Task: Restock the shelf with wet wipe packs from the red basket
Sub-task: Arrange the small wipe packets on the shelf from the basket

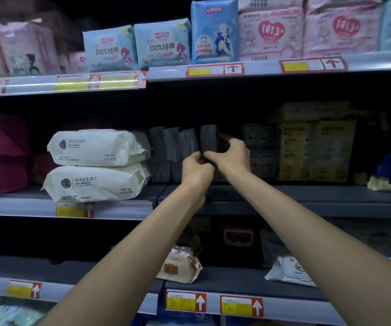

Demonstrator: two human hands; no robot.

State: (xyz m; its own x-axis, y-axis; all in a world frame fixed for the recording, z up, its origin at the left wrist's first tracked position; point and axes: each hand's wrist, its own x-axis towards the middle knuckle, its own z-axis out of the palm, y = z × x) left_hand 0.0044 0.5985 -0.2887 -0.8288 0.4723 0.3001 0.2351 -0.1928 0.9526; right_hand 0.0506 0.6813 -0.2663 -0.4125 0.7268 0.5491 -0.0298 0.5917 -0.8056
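Up at twelve o'clock, left hand (pixel 198 171) and right hand (pixel 231 156) meet with arms outstretched, both pinching one upright dark pack (pixel 209 138) on the shelf (pixel 295 196).

Both my bare forearms reach up and forward, converging at centre. My left hand (pixel 198 170) shows its back, fingers curled and touching my right hand (pixel 233 156); whether it holds anything is hidden from me. My right hand curls thumb and fingers round the edge of a dark pack (pixel 209 137).
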